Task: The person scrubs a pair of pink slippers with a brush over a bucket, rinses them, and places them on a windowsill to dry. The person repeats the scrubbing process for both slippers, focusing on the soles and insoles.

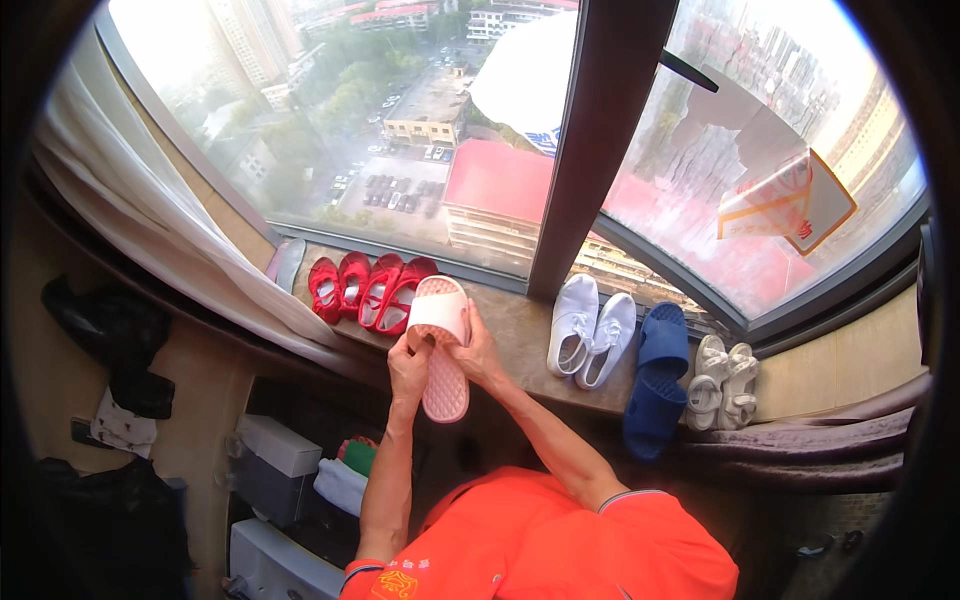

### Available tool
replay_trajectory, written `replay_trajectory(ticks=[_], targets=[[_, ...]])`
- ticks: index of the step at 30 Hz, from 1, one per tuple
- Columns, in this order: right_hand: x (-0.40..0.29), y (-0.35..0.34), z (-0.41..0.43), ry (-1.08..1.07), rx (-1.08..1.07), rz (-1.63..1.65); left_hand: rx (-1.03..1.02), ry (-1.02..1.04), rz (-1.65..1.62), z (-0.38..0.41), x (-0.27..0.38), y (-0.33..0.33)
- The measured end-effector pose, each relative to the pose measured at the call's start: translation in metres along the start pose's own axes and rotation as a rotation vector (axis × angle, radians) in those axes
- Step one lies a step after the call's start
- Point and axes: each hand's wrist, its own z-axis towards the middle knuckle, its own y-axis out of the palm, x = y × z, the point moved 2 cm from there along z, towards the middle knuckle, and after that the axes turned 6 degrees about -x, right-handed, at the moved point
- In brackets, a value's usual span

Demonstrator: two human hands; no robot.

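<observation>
Both my hands hold a pink slide slipper (445,382) with a pale strap, raised above the front edge of the stone windowsill (510,330). My left hand (407,369) grips it near the strap's opening. On the other side, my right hand (477,346) has its fingers along the strap's edge. Whether a second slipper lies underneath, I cannot tell. Just left of the slipper, two pairs of red shoes (371,292) stand in a row on the sill. To the right are white canvas shoes (592,330), blue slide slippers (658,382) and beige strap sandals (722,382).
An outward-tilted window pane (697,225) with a peeling sticker (787,202) leaves a gap behind the white shoes. A white curtain (150,180) hangs at the left. Below stand a box (277,457) and folded cloths (343,484). Dark curtain fabric (817,442) runs along the right.
</observation>
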Motion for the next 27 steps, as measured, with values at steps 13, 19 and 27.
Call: replay_trajectory(ticks=[13,19,27], targets=[[0.006,-0.057,-0.021,-0.023,0.238,-0.841,0.016,0.200,0.741,0.020,0.005,0.061],[0.013,-0.054,-0.018,0.056,0.196,-0.820,0.066,0.225,0.687,0.023,-0.003,0.065],[0.018,-0.055,-0.009,0.110,0.131,-0.745,0.035,0.232,0.656,0.034,-0.009,0.062]])
